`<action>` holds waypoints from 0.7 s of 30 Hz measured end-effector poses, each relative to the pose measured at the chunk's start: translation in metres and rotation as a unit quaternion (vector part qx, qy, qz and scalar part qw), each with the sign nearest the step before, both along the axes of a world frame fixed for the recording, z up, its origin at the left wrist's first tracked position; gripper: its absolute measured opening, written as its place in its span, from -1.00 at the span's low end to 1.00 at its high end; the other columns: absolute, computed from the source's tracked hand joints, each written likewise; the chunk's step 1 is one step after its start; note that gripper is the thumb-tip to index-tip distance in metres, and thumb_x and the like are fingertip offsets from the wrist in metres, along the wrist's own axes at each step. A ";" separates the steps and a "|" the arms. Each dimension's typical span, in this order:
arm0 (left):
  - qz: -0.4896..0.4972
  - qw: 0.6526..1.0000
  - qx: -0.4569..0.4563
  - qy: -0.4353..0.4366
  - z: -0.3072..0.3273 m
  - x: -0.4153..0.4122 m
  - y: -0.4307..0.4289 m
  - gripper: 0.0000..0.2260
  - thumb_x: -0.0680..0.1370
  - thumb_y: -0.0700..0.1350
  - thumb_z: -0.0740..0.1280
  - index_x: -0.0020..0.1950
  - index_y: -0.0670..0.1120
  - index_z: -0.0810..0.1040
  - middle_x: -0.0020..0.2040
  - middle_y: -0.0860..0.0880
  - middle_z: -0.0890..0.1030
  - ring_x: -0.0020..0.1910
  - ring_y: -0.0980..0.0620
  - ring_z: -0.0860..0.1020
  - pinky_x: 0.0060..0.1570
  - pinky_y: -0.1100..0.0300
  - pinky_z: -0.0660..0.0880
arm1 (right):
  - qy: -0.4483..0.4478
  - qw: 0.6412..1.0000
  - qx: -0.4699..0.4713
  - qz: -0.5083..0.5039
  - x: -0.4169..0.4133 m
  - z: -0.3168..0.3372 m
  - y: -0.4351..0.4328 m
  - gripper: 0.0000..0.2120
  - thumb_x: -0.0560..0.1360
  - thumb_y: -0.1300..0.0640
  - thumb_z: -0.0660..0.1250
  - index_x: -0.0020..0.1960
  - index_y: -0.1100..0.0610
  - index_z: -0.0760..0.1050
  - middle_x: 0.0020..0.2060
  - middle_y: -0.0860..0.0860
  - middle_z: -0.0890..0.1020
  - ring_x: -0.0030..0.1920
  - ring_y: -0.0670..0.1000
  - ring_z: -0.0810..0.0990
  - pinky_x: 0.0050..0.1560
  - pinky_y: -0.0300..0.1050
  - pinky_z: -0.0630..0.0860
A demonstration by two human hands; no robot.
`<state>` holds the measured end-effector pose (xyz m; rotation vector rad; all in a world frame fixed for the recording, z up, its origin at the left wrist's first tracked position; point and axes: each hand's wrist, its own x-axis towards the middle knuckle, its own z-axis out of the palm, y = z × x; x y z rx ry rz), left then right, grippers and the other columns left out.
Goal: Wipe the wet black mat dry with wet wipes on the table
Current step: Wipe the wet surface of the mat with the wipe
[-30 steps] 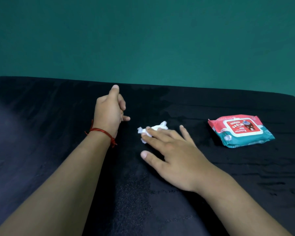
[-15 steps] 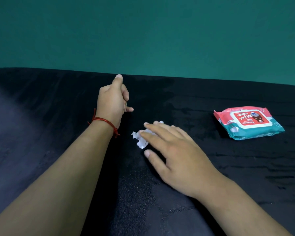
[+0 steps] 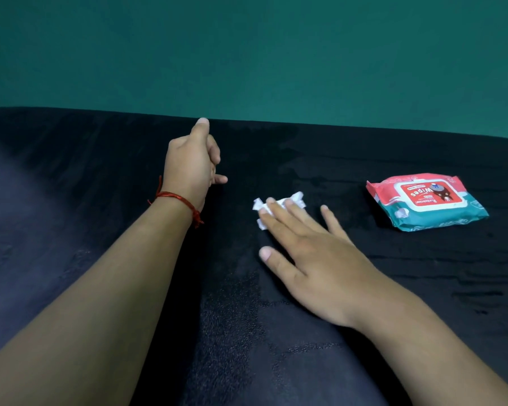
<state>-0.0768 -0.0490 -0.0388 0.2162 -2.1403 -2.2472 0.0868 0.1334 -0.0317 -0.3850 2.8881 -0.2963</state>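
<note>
Head view: your right hand (image 3: 314,259) flat, fingers straight and spread, fingertips pressing crumpled white wipe (image 3: 279,204) onto black mat (image 3: 71,177), mid-mat, nearer far edge. Wipe pokes out beyond fingertips, palm behind it. Your left hand (image 3: 192,162) rests on its side left of wipe, apart, fingers curled, thumb up, holding nothing. Wipes pack (image 3: 425,200) toward right edge.

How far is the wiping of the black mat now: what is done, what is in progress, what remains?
Done: one white wipe is out of the wipes pack. In progress: the right hand presses it on the black mat with straight fingers; the left hand rests idle, fingers curled. Remaining: darker wet-looking patches beyond the wipe, so probably much wiping.
</note>
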 end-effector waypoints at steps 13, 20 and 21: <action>-0.002 1.000 0.006 -0.001 -0.001 0.001 -0.002 -0.45 0.72 0.15 0.16 -0.41 -0.10 0.42 -0.51 -0.05 0.30 -0.57 0.04 0.31 -0.29 0.06 0.62 | -0.084 0.996 0.025 0.028 0.021 0.016 0.001 -0.39 0.69 -0.35 -0.19 0.65 -0.33 -0.36 0.58 -0.41 -0.41 0.50 -0.36 -0.53 0.61 0.18 -0.43; -0.004 1.000 -0.001 0.004 0.000 0.001 0.000 -0.44 0.72 0.14 0.16 -0.41 -0.11 0.41 -0.51 -0.05 0.29 -0.58 0.05 0.31 -0.30 0.06 0.62 | -0.147 0.982 -0.032 0.114 0.029 0.025 -0.008 -0.11 0.58 -0.49 0.11 0.67 -0.28 -0.34 0.56 -0.41 -0.45 0.48 -0.36 -0.57 0.62 0.13 -0.41; -0.005 1.000 -0.001 0.005 0.000 0.001 0.000 -0.44 0.73 0.14 0.16 -0.41 -0.11 0.41 -0.51 -0.06 0.29 -0.58 0.04 0.30 -0.30 0.07 0.61 | -0.162 0.978 -0.032 0.125 0.031 0.029 -0.005 -0.12 0.57 -0.47 0.16 0.68 -0.30 -0.29 0.55 -0.45 -0.43 0.47 -0.39 -0.55 0.61 0.12 -0.43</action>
